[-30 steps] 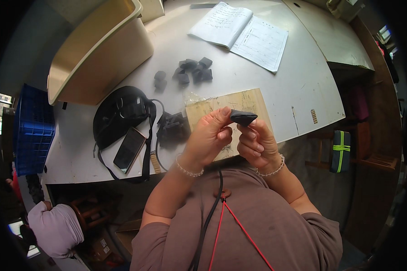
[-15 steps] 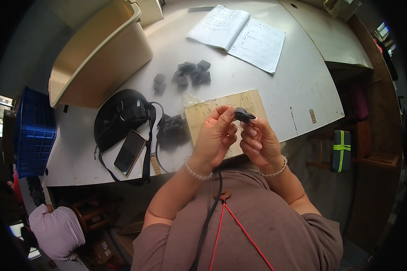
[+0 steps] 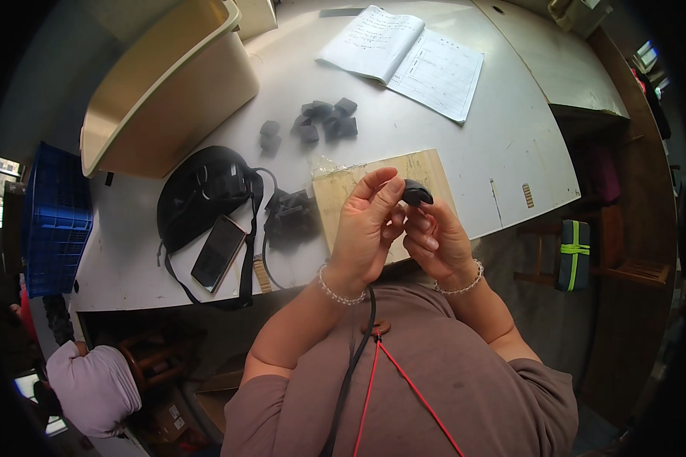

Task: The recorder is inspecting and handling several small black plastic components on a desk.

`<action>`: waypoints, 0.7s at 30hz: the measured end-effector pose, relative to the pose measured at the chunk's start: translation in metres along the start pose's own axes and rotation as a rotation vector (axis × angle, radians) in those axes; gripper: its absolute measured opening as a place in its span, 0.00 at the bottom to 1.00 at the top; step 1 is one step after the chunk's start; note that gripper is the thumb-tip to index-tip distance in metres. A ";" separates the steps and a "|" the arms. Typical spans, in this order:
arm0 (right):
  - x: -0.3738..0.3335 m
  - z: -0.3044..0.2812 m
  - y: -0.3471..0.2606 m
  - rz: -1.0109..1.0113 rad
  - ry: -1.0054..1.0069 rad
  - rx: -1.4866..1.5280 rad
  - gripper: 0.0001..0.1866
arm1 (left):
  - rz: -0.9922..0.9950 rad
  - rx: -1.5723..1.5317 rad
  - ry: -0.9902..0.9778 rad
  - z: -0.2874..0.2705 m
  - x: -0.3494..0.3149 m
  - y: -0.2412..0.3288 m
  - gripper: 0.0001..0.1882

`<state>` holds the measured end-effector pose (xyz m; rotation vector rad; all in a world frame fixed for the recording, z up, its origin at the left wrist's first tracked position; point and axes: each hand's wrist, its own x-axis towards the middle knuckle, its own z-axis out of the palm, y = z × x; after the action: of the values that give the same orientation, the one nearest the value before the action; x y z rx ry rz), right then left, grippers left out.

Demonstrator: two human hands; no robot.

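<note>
The pale table [image 3: 511,137] bears, left to right, a tan tub [image 3: 183,99], a black bag [image 3: 183,194], a phone [image 3: 219,253], loose black pieces [image 3: 324,114] at the far side and a wooden board [image 3: 332,199] at the near edge. To work the small black piece [image 3: 417,193] well, support both sides with light, even pressure. Above the board, the left hand [image 3: 367,225] pinches its left side, thumb and finger drawn together; the right hand [image 3: 438,238] grips its near right edge with curled fingertips.

Nothing legible. Open notebook [image 3: 404,62]: handwriting [image 3: 377,32] on left page [image 3: 367,47], faint print [image 3: 443,64] on right page [image 3: 434,80], too small.
</note>
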<state>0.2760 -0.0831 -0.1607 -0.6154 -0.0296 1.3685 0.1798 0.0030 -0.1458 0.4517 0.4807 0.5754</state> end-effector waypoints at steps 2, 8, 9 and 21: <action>-0.002 0.005 -0.004 -0.030 -0.040 0.008 0.09 | -0.084 -0.069 -0.001 -0.001 0.000 0.000 0.11; -0.004 0.004 -0.002 -0.051 -0.070 -0.009 0.10 | -0.155 -0.089 0.009 0.001 -0.003 0.005 0.12; -0.005 0.004 -0.001 -0.033 -0.065 0.020 0.10 | -0.155 -0.089 0.008 0.004 -0.006 0.005 0.12; -0.018 0.028 -0.006 -0.089 -0.161 0.016 0.11 | -0.225 -0.293 -0.169 -0.004 -0.015 0.006 0.14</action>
<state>0.2673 -0.0894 -0.1282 -0.4840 -0.1729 1.3279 0.1645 -0.0006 -0.1415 0.1616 0.2745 0.3786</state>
